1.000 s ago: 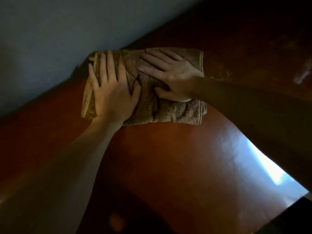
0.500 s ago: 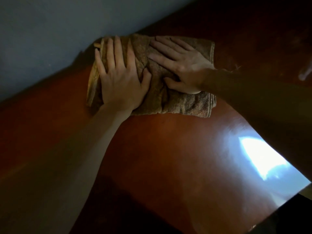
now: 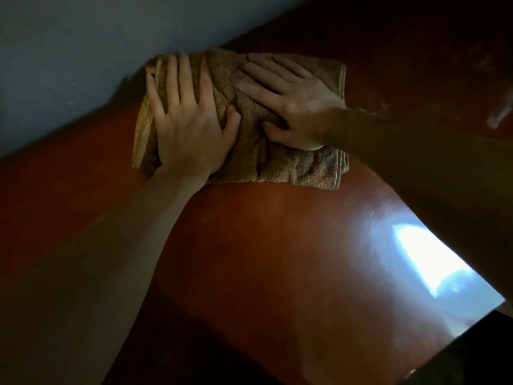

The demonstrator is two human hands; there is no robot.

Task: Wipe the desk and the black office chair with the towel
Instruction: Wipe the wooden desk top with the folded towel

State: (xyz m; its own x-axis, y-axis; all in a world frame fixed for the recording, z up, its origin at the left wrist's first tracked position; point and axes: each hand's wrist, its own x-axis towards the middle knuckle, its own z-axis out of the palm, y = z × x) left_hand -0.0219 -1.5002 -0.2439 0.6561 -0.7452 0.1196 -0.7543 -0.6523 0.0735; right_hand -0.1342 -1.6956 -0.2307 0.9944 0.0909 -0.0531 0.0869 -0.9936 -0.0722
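A folded brown towel (image 3: pixel 299 168) lies flat on the reddish-brown desk (image 3: pixel 277 245), with its far edge up against the wall. My left hand (image 3: pixel 188 129) presses down on its left half, fingers spread and pointing at the wall. My right hand (image 3: pixel 294 104) presses on its right half, fingers spread toward the left. The two thumbs bunch a fold of cloth between them. The black office chair is not in view.
A grey-blue wall (image 3: pixel 83 51) runs along the desk's far edge. A bright window reflection (image 3: pixel 427 259) shines on the desk at the right. The desk's near right edge (image 3: pixel 472 329) drops into darkness. A pale blurred object (image 3: pixel 499 115) lies at the far right.
Both hands have slid the towel away from me across the desk until it meets the wall, and a little to the right. Over the last half second it has hardly moved.
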